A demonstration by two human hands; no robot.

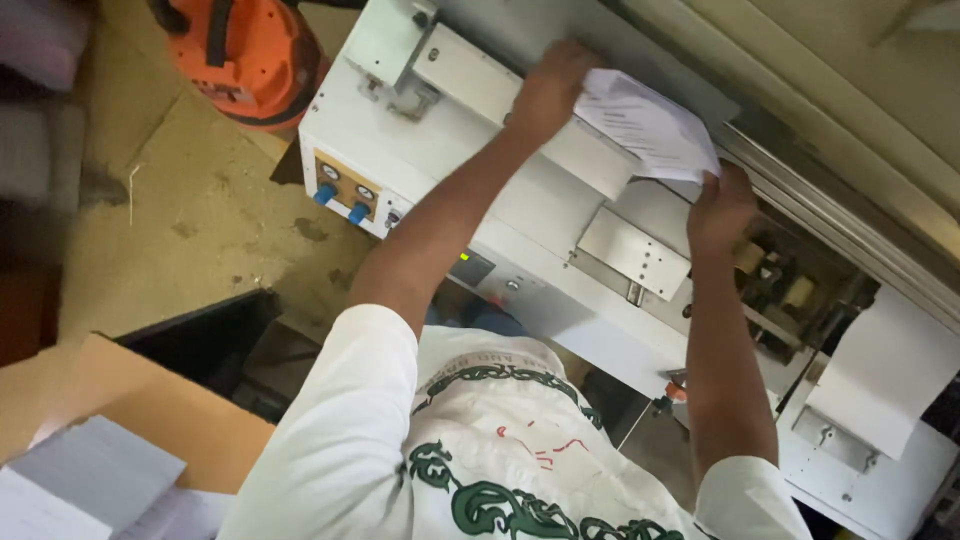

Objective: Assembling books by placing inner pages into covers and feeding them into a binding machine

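Both my hands are on a thin stack of white printed sheets (650, 125) above the top of a white machine (460, 170). My left hand (550, 88) grips the stack's left end. At the stack's right lower corner, my right hand (722, 208) holds it from below. The sheets are tilted and rest partly on the machine's upper bar. My white shirt with a green pattern (480, 460) fills the bottom of the view.
The machine has a control panel with two blue knobs (338, 203) and a small display (472, 268). A white sheet (885, 370) hangs at the right. An orange device (250, 50) sits on the floor at top left. A cardboard box (150, 400) with paper stacks (90, 475) is at bottom left.
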